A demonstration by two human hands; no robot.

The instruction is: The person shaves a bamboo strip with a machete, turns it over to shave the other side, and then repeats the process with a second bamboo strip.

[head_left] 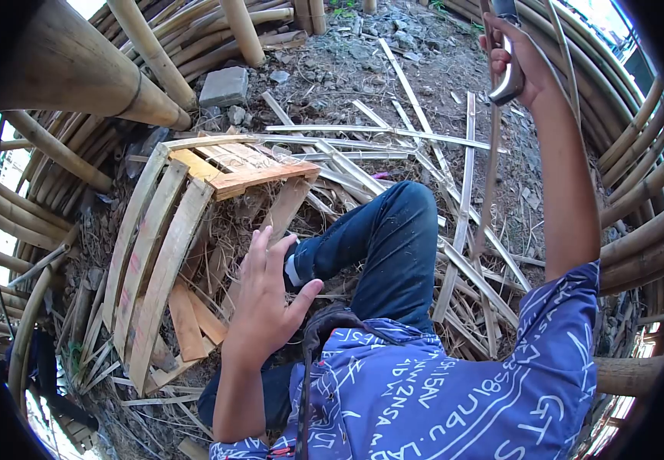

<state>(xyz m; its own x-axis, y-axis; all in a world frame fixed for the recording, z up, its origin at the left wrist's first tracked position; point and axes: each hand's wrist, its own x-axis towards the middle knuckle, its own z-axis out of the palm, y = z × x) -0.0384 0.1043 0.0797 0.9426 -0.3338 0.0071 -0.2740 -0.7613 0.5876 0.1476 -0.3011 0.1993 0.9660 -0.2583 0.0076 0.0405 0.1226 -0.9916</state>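
Observation:
My right hand (519,61) is raised at the upper right, its fingers wrapped round the curved, silver-and-dark handle (509,83) of a tool. The tool's far end passes out of view at the top. A thin brown strip (490,176) runs down from beside these fingers toward the ground. My left hand (263,287) holds nothing, fingers and thumb apart, in front of a slatted wooden crate (165,257). Orange-toned boards form part of the crate's top, and pale slats make its near side.
Split bamboo strips (466,176) lie scattered over gravelly ground beyond my bent knee (401,230). A grey block (224,87) rests near the back left. Stacked bamboo poles (638,192) curve around both sides, and a thick pole (79,61) slants in at upper left.

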